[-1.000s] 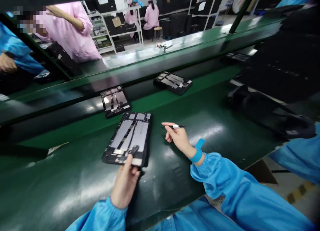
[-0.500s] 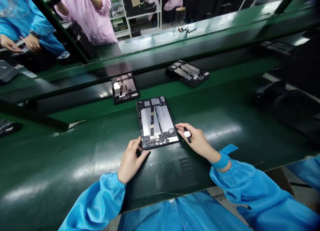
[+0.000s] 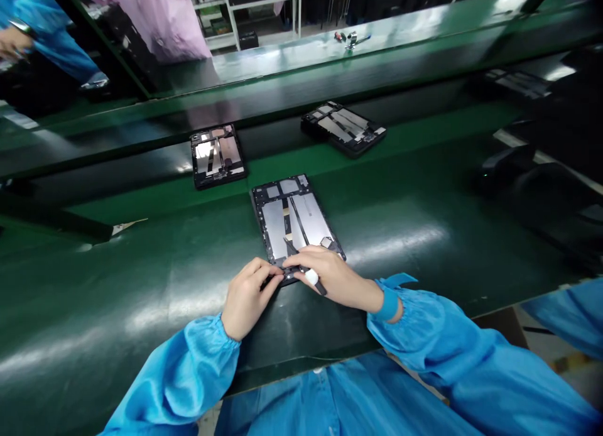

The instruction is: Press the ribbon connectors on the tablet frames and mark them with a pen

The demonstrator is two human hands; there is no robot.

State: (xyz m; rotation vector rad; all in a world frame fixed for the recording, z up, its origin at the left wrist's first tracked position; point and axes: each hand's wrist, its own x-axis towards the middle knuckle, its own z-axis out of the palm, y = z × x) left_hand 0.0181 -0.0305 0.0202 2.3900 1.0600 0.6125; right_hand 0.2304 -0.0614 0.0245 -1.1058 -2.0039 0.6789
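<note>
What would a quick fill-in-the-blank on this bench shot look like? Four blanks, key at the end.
1. The right hand holds a slim dark tool with a patch coloured ____.
2. A blue strap circles the wrist on the person's ____ side.
3. The nearest opened device lies on the bench with its exposed inner parts facing ____.
4. As pictured, the left hand is at that device's near ____ corner.

Missing words: white; right; up; left.
</note>
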